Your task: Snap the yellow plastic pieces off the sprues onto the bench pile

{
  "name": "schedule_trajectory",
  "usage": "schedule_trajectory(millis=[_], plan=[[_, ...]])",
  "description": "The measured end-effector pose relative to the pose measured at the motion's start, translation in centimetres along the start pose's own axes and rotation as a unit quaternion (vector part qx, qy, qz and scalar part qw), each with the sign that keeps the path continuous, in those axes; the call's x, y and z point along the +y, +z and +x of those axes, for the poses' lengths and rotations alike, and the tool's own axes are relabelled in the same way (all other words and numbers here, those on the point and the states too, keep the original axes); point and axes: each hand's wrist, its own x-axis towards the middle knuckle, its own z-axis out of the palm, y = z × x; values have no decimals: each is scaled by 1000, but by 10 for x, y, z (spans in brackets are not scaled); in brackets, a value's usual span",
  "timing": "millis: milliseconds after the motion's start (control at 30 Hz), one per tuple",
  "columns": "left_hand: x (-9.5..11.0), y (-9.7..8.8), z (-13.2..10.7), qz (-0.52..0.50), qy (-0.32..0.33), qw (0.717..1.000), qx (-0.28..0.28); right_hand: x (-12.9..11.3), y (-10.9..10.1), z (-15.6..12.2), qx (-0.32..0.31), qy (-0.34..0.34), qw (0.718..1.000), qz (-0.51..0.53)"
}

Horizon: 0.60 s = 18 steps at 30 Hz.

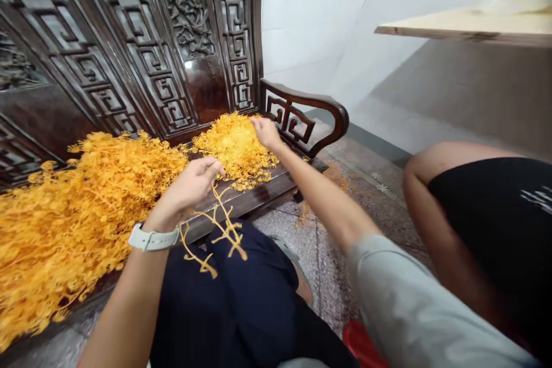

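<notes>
Bare yellow branched stems (228, 227) hang from the closed fingers of my left hand (194, 184), above my dark-clad lap. My right hand (266, 133) reaches to the far edge of a small heap of yellow-orange flower pieces (235, 146) on the wooden bench seat (259, 187). Its fingers are pinched together, and what they hold, if anything, is hidden. On the left, a large pile of yellow-orange dried-looking sprigs (103, 201) covers the seat and reaches close to my left wrist.
The bench has a carved dark backrest (172, 52) and a curved armrest (332, 115). Yellow bits (340, 175) lie scattered on the floor. Another person's bent arm (435, 230) is close at right, under a pale wooden board (466, 26). Something red (362, 345) sits low.
</notes>
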Motion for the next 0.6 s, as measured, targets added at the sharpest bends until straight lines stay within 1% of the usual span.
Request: schedule_trajectory(millis=[67, 100, 167, 200, 233, 333, 433, 467, 500, 533, 567, 600], plan=[[1, -8, -4, 2, -8, 999, 37, 1, -29, 9, 27, -12, 1000, 8], [0, -8, -3, -1, -7, 998, 57, -1, -39, 10, 58, -20, 998, 15], [-1, -2, 5, -23, 5, 995, 96, -6, -50, 6, 99, -7, 995, 20], [-2, 3, 11, -39, 14, 992, 120, -8, -50, 1, 97, 9, 995, 18], [-3, 9, 18, -56, 20, 988, 143, -9, -48, -4, 74, 28, 997, 16], [-6, 28, 38, -101, 24, 974, 202, 1, -33, -18, -42, 71, 996, 14], [-13, 45, 52, -130, 26, 958, 253, 13, -16, -29, -101, 87, 991, 24], [-16, 49, 56, -135, 28, 951, 276, 14, -11, -34, -114, 98, 987, 54], [-20, 54, 60, -136, 29, 944, 299, 11, -5, -38, -125, 116, 979, 109], [-25, 59, 65, -133, 34, 937, 321, 7, 1, -43, -131, 140, 964, 182], [-30, 64, 70, -126, 41, 932, 338, 0, 7, -48, -130, 165, 942, 261], [-35, 70, 75, -115, 53, 930, 344, -7, 14, -52, -119, 186, 918, 329]])
